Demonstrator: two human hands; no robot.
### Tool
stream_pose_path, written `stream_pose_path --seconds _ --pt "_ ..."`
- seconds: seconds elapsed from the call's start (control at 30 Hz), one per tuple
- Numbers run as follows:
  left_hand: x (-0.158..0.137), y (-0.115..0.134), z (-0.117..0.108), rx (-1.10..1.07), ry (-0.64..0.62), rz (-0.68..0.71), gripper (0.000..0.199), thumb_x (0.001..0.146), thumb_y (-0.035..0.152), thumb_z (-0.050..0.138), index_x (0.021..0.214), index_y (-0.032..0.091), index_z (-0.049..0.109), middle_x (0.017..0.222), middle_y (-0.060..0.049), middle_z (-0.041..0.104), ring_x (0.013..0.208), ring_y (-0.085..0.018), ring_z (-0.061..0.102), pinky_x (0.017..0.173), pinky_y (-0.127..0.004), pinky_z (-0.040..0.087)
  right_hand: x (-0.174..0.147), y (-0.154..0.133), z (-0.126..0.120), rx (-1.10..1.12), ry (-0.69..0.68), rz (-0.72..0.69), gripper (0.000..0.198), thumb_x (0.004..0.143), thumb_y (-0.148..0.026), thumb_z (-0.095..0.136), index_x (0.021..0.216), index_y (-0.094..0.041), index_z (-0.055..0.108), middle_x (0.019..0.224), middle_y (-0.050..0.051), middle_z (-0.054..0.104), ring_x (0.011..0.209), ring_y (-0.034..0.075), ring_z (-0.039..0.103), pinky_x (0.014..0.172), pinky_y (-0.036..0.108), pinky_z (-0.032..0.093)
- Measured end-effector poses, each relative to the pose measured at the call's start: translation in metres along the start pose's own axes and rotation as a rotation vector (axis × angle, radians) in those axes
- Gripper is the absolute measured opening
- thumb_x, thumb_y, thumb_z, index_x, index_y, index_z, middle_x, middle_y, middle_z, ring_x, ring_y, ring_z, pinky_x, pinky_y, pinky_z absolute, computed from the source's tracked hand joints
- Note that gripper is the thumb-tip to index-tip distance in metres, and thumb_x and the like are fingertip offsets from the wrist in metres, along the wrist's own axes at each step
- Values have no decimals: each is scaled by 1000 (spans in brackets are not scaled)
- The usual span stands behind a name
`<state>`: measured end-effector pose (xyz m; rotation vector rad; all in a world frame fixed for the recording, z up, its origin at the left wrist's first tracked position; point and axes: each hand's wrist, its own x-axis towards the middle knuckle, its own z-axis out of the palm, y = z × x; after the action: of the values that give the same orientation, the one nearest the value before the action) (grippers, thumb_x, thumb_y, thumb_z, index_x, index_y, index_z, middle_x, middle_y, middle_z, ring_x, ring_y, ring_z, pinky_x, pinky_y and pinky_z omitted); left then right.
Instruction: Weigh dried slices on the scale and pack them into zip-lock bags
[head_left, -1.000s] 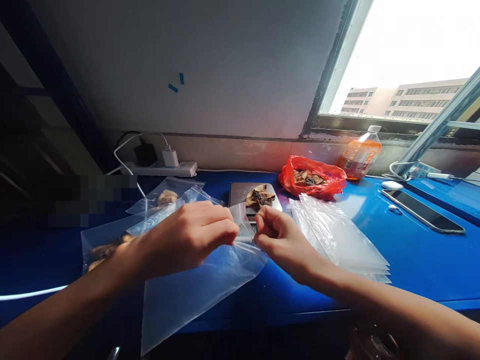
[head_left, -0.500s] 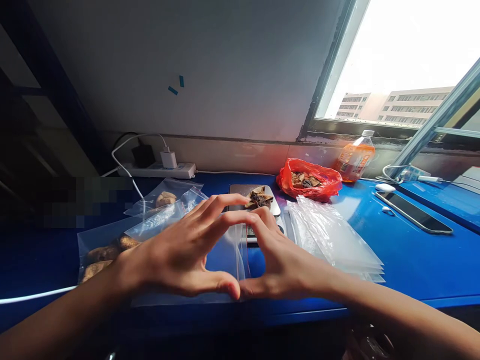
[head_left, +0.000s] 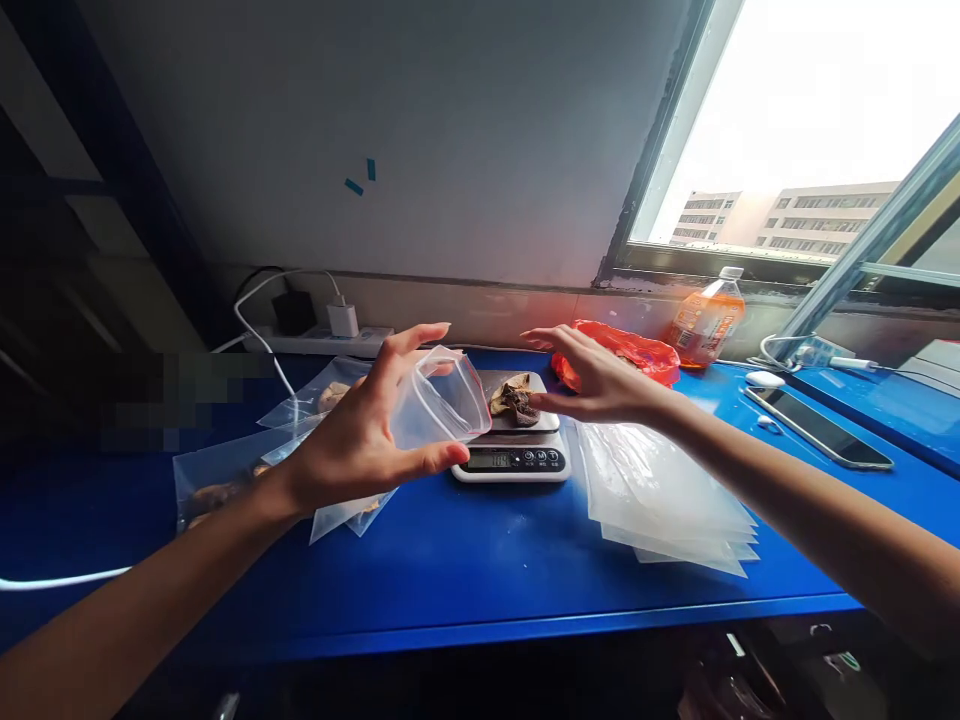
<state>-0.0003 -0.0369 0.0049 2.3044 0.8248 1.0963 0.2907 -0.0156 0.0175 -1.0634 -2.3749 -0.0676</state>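
Observation:
My left hand (head_left: 360,430) holds a clear zip bag (head_left: 439,405), its fingers and thumb curved around it. The bag's mouth gapes toward the right, beside the kitchen scale (head_left: 517,472). On the scale's plate lies a small heap of wrinkled, dried brown pieces (head_left: 514,400), which look like dried mushroom. Over the right side of the plate, my right hand (head_left: 589,375) is open, fingers stretched out and thumb at the edge of the heap. Whether the thumb touches the pieces, I cannot tell. The scale's display is lit.
Filled clear bags (head_left: 214,480) lie at left, partly behind my left arm. A stack of flat clear bags (head_left: 667,500) lies right of the scale. Behind are a red plastic bag (head_left: 637,350), an orange drink bottle (head_left: 709,320) and a power strip (head_left: 367,342). A phone (head_left: 821,425) lies far right.
My hands, close together at the clear bag before, have moved apart. The left has raised the bag beside the scale with its mouth open; the right has moved to the heap on the scale.

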Motion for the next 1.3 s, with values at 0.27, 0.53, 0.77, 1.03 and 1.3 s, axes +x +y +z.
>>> stream_pose_path --seconds 0.27,0.53,0.77,1.03,1.3 --pt "1 -2 8 -178 141 14 84 67 42 79 136 34 31 139 -9 48 131 -36 44 108 -55 41 24 24 62 -3 -208 -83 62 81 -64 57 125 -20 57 112 12 59 101 26 55 86 43 44" --pt "1 -5 11 -196 136 44 84 68 47 78 135 28 31 136 -13 49 126 -33 49 105 -53 43 29 23 72 -15 -104 -28 31 81 -47 61 86 -16 63 86 8 64 78 18 57 69 28 42" --pt "1 -8 16 -215 136 -3 84 70 47 77 135 25 28 136 -15 48 128 -32 48 103 -50 45 34 12 74 22 -44 131 30 74 -45 68 84 -17 65 74 5 68 64 16 58 61 26 38" --pt "4 -17 23 -247 248 -39 92 67 48 78 135 24 21 137 -18 44 133 -33 41 109 -57 35 68 -6 34 455 211 352 42 78 -55 57 81 -14 64 68 1 59 60 11 48 54 23 35" --pt "4 -12 27 -243 240 -103 91 67 44 79 133 29 19 136 -14 44 125 -33 50 106 -57 38 96 -70 0 20 -293 104 41 75 -57 63 72 -16 65 66 2 63 57 10 50 51 23 33"
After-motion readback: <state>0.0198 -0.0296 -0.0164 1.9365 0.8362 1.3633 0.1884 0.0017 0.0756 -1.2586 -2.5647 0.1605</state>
